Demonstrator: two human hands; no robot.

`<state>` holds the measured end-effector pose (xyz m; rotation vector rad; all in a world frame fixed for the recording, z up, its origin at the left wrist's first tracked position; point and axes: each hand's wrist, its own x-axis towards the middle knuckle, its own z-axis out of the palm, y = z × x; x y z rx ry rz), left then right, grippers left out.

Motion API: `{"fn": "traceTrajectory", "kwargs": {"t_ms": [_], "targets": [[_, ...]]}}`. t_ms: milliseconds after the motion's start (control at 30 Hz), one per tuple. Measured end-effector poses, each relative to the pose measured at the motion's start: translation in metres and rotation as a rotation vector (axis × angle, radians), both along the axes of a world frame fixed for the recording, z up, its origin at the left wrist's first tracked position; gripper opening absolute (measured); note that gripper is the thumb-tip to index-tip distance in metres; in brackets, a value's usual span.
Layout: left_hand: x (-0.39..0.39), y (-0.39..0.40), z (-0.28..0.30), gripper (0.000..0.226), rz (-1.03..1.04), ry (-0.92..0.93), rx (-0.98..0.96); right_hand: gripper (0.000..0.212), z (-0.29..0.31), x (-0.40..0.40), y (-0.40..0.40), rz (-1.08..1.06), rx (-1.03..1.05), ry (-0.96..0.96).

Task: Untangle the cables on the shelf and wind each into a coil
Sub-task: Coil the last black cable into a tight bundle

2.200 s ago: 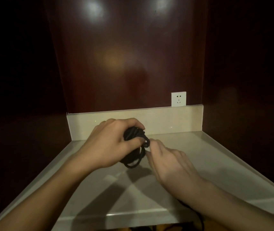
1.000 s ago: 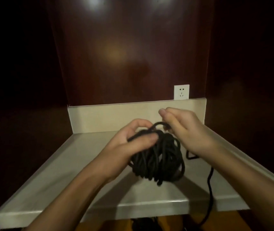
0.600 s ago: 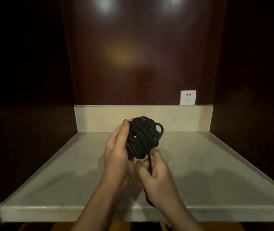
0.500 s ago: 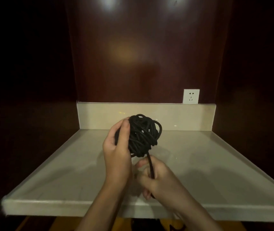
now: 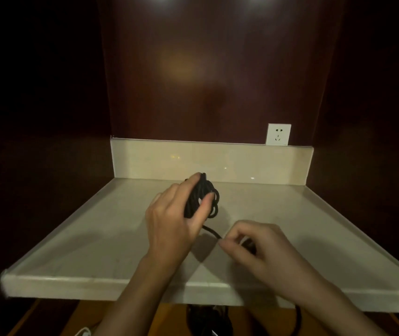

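Half a second ago my left hand [image 5: 171, 224] holds the black cable bundle [image 5: 203, 197] upright with the right hand [image 5: 254, 248] just under it, gripping the hanging strand. Now I see the right hand off to the right, apart from the bundle, pinching the loose strand [image 5: 211, 232] so it runs slanted between them. The bundle looks flatter, edge-on, lower over the shelf [image 5: 84, 238].

Dim overhead glare, black edges
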<state>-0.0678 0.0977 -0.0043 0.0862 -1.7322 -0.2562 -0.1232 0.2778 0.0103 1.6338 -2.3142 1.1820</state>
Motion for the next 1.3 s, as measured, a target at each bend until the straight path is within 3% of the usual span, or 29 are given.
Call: {"fn": "traceTrajectory", "kwargs": {"t_ms": [100,200,300,400,500,600,800,900,967,1033,1133,1200,1300], "targets": [[0.003,0.0,0.008,0.041,0.034,-0.06,-0.036,0.02,0.014,-0.007,0.007,0.021,0.023,0.006],[0.009,0.003,0.015,0.043,0.005,-0.155,-0.042,0.014,0.023,-0.008,0.009,0.003,-0.082,-0.054],[0.012,0.014,0.016,0.043,-0.066,-0.349,-0.103,0.01,0.032,-0.005,0.001,0.08,-0.192,-0.311],[0.013,0.019,0.015,0.026,-0.237,-0.485,-0.067,0.011,0.043,-0.007,-0.002,0.219,-0.234,-0.583],[0.017,0.016,0.014,0.018,-0.35,-0.53,-0.032,0.015,0.047,-0.01,-0.004,0.226,-0.193,-0.547],[0.019,0.015,0.014,0.03,-0.403,-0.613,-0.022,0.021,0.055,-0.016,-0.008,0.179,-0.125,-0.52],[0.016,0.006,0.016,0.055,-0.032,-0.616,-0.013,0.035,0.073,-0.028,-0.009,0.129,0.221,-0.492],[0.022,-0.002,0.018,0.054,-0.003,-0.594,0.004,0.037,0.064,-0.025,-0.007,0.175,0.211,-0.431],[0.027,-0.003,0.023,0.053,0.014,-0.616,0.004,0.042,0.058,-0.025,-0.007,0.161,0.212,-0.276],[0.031,-0.003,0.029,0.052,0.016,-0.676,0.026,0.041,0.054,-0.029,-0.009,0.083,0.221,0.015],[0.039,-0.01,0.035,0.044,-0.129,-0.809,0.15,0.036,0.052,-0.037,-0.011,0.123,0.188,0.306],[0.043,-0.013,0.037,0.038,-0.201,-0.896,0.228,0.031,0.051,-0.043,-0.01,0.2,0.093,0.222],[0.042,-0.01,0.037,0.03,-0.028,-0.973,0.199,0.025,0.061,-0.05,-0.006,0.299,0.039,-0.134]]}}
